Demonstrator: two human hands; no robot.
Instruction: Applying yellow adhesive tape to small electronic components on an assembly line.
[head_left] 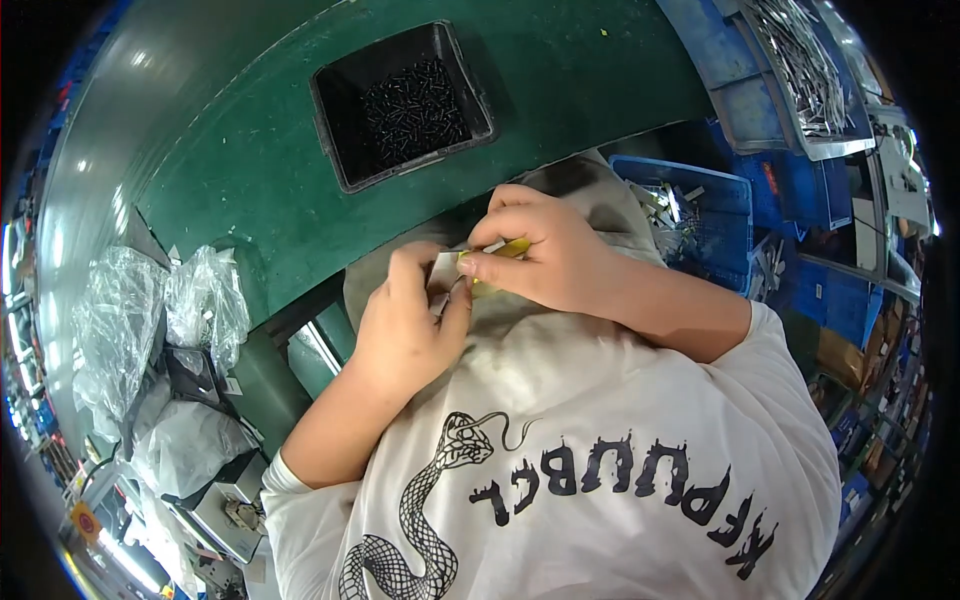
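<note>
My left hand (402, 328) and my right hand (548, 250) meet in front of my white shirt, just off the near edge of the green table (270, 210). Pinched between the fingers and thumb of the right hand is a small yellow piece (515, 247), mostly covered by the fingers. The left hand's thumb and fingers are closed at a small pale flat piece (446, 268). Whether the two pieces are joined cannot be made out. On the table beyond my hands stands a black bin (335, 130) holding many small black cylindrical parts (415, 112).
To the right, a blue crate (735, 215) holds mixed metal scraps. Higher up, another blue bin (845, 148) is filled with long thin metal strips (800, 70). Clear plastic bags (205, 300) hang at the left, beside the table's corner.
</note>
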